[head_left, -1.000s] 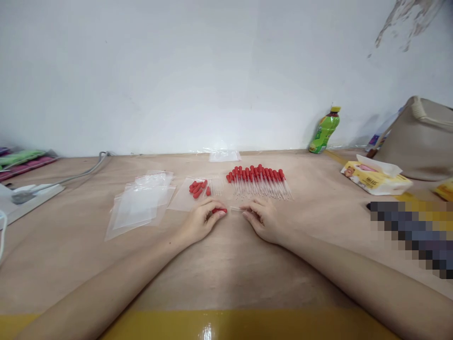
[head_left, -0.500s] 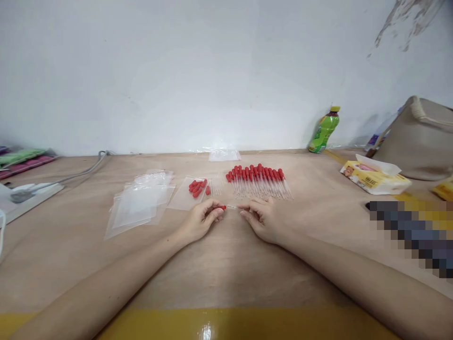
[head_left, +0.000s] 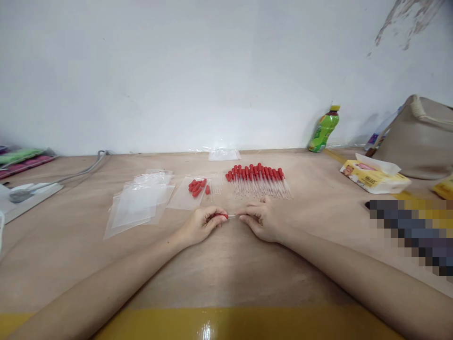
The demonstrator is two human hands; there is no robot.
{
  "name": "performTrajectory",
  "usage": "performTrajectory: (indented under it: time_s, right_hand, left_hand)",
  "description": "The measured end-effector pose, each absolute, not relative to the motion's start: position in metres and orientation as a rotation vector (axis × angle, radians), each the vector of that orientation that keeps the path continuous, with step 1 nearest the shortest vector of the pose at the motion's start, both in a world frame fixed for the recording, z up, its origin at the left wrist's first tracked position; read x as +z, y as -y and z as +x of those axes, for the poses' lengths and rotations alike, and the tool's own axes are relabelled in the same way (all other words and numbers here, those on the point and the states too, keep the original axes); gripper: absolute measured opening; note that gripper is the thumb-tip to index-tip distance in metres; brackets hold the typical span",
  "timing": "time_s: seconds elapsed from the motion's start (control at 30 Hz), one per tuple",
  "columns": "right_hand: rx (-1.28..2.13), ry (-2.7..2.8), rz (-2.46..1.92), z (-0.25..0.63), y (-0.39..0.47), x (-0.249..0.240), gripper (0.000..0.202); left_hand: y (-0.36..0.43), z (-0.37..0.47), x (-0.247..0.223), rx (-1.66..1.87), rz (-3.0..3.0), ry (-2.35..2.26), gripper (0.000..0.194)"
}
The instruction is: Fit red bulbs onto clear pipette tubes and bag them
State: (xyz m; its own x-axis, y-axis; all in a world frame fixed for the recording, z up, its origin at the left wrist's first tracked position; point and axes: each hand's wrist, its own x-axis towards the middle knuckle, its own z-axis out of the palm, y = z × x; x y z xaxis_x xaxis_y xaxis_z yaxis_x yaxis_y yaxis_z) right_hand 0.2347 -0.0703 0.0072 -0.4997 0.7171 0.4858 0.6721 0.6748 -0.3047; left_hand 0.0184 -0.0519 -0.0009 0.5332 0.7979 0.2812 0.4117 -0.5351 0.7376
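My left hand (head_left: pixel 205 223) pinches a red rubber dropper bulb (head_left: pixel 223 216), its open end facing right. A thin clear glass dropper tube (head_left: pixel 232 216) runs from the bulb into the fingertips of my right hand (head_left: pixel 262 221), which is closed on it. Tube and bulb are in line and appear to meet; how far the tube sits inside is hidden. Behind my right hand lies a row of red-topped droppers (head_left: pixel 256 175). Several loose red bulbs (head_left: pixel 197 188) rest on a clear bag beyond my left hand, beside a few bare glass tubes (head_left: pixel 215 184).
Clear plastic bags (head_left: pixel 138 203) are stacked at the left, near a grey cable (head_left: pixel 79 175) and a white power strip (head_left: pixel 38 198). Another bag (head_left: pixel 224 155) lies by the wall. A green bottle (head_left: pixel 324 130), tissue pack (head_left: pixel 377 179) and beige bag (head_left: pixel 417 141) stand at the right.
Both hands have lowered slightly toward me. The glass tube, blurred and angled before, is now straight in line with the bulb, and the hands hold steady around them.
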Motion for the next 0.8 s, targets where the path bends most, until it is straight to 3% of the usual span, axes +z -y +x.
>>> performTrajectory:
  time_s: [0.17, 0.43, 0.8]
  right_hand:
    - [-0.130, 2.267, -1.008, 0.232, 0.072, -0.003, 0.020]
    - [0.209, 2.171, -0.988, 0.241, 0.063, -0.003, 0.011]
    - [0.029, 2.199, -0.904, 0.236, 0.065, -0.003, 0.018]
  left_hand:
    - [0.054, 0.020, 0.002, 0.867, 2.455, -1.030, 0.019]
    - [0.044, 0.019, 0.004, 0.898, 2.496, -1.061, 0.020]
    - [0.050, 0.022, 0.001, 0.893, 2.296, -1.065, 0.021]
